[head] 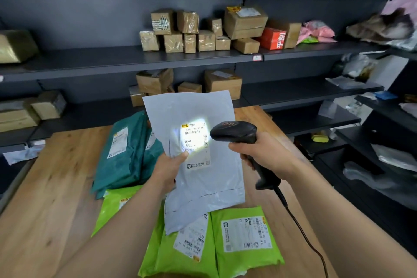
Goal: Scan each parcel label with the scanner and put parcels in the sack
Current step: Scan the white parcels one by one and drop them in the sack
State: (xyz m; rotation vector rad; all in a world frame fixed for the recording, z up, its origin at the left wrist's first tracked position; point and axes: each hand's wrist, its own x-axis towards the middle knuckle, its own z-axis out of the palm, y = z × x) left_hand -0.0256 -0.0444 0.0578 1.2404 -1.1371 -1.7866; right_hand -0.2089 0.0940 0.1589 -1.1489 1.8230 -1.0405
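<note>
Scanning step, about midway by the look of it. Grips the grey parcel in the left hand, raised above the table and leaning back a little, with the thumb pinching the front at the lower left of the label. Wraps the right hand round the handle of the scanner, nose aimed left at the label from just beside it, throwing a bright patch over the upper barcodes.

To do this well: hold the soft film flat and taut, with no sag or crease across the printed bars. Slide the thumb down off the label's edge, clear of any code. Centre the light on one barcode and tilt the parcel slightly to shed the glare. Hard to tell from here whether a read is possible yet, given print too washed out under the beam to judge. Wait for a confirmed read before lowering either hand.

Mind the cable trailing down the right side of the table, just beside the lime-green parcels lying under the hands. Leave the teal parcels stacked on the left for later. No sack anywhere in view; find it before letting go of the parcel.
</note>
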